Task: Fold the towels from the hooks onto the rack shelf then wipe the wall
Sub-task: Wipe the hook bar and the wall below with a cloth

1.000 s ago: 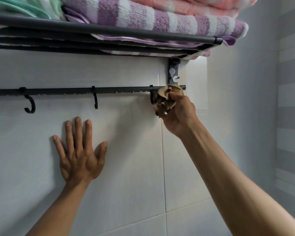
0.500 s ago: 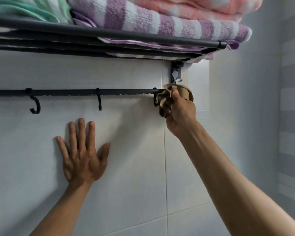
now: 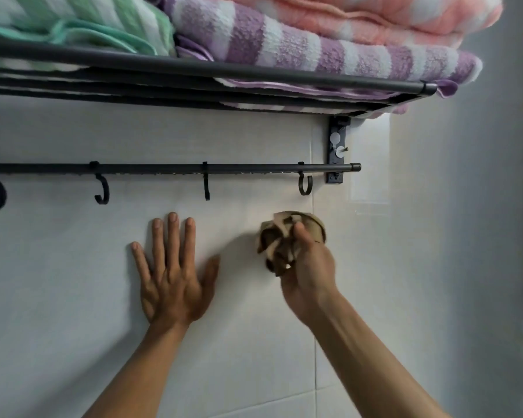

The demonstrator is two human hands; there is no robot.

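Note:
Folded towels lie on the black rack shelf (image 3: 254, 74): a green striped one (image 3: 82, 24) at left, a purple striped one (image 3: 299, 52) in the middle, a pink one (image 3: 375, 13) stacked on the purple. Below runs a black rail (image 3: 175, 168) with several bare hooks (image 3: 305, 184). My right hand (image 3: 308, 267) is shut on a crumpled tan cloth (image 3: 280, 236), pressed to the white tiled wall (image 3: 73, 267) just under the rightmost hook. My left hand (image 3: 172, 276) lies flat on the wall, fingers spread, holding nothing.
A black bracket (image 3: 337, 149) fixes the rail's right end to the wall. A grey side wall (image 3: 480, 236) closes the corner on the right, with striped tiles at the far right edge.
My right hand with the cloth has dropped from the rail's right end to the wall below the hook. The left hand stays flat on the wall.

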